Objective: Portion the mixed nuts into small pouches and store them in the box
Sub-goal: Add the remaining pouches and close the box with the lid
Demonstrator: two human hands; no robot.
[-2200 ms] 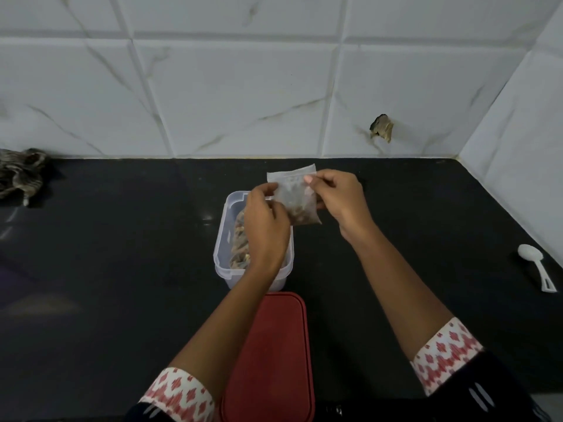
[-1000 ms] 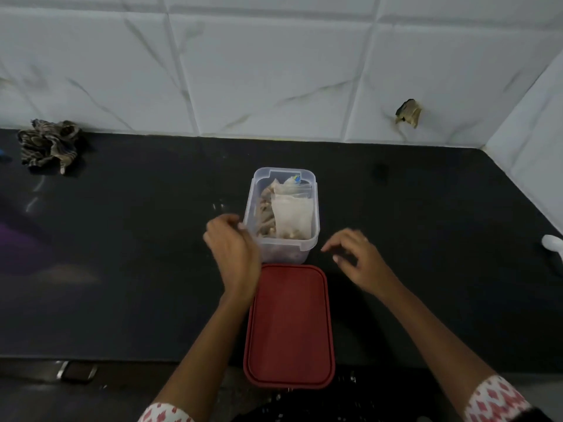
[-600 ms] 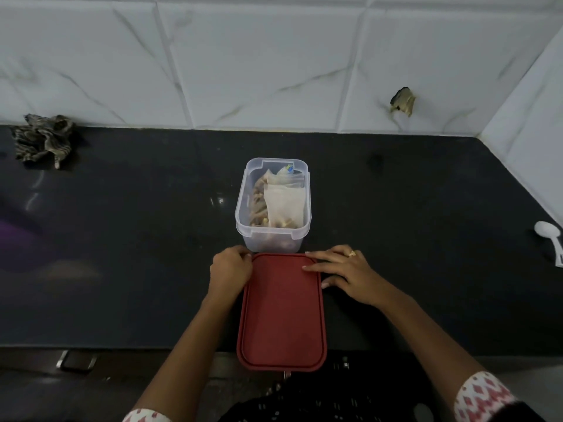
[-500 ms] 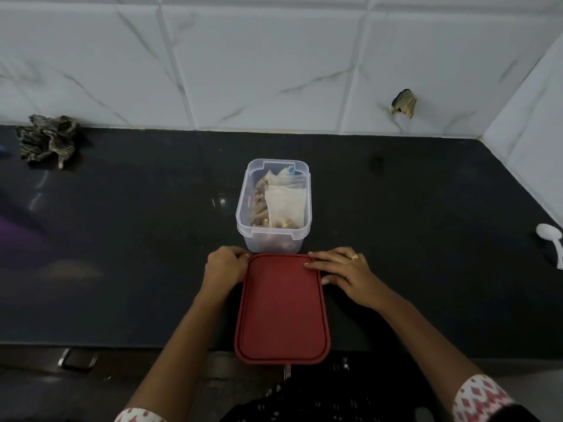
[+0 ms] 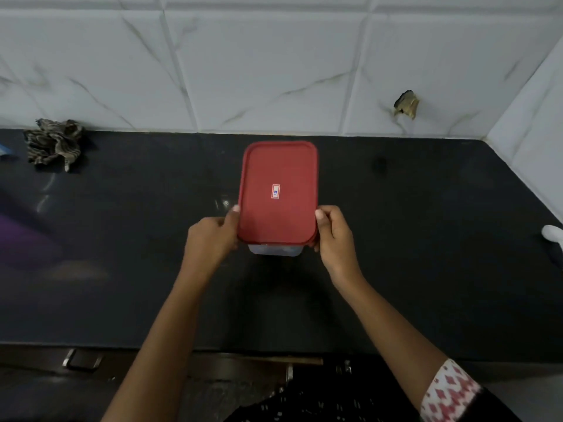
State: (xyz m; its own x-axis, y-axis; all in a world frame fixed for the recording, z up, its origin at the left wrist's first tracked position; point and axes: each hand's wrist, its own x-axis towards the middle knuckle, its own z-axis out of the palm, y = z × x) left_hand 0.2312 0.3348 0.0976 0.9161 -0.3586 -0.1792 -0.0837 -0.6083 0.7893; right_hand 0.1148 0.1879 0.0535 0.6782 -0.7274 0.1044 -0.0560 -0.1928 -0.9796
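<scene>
The red rectangular plastic lid (image 5: 277,193), flat on the black countertop (image 5: 426,239) half a second ago, now covers the clear plastic box (image 5: 275,250) mid-counter, hiding the nut pouches, with the left hand (image 5: 210,239) and right hand (image 5: 335,236) each gripping its near edges, so storing looks nearly finished.

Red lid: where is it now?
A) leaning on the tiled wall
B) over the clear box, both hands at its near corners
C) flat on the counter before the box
B: the red lid covers the clear box, whose near wall shows below; the left hand and right hand grip the lid's near corners.
</scene>
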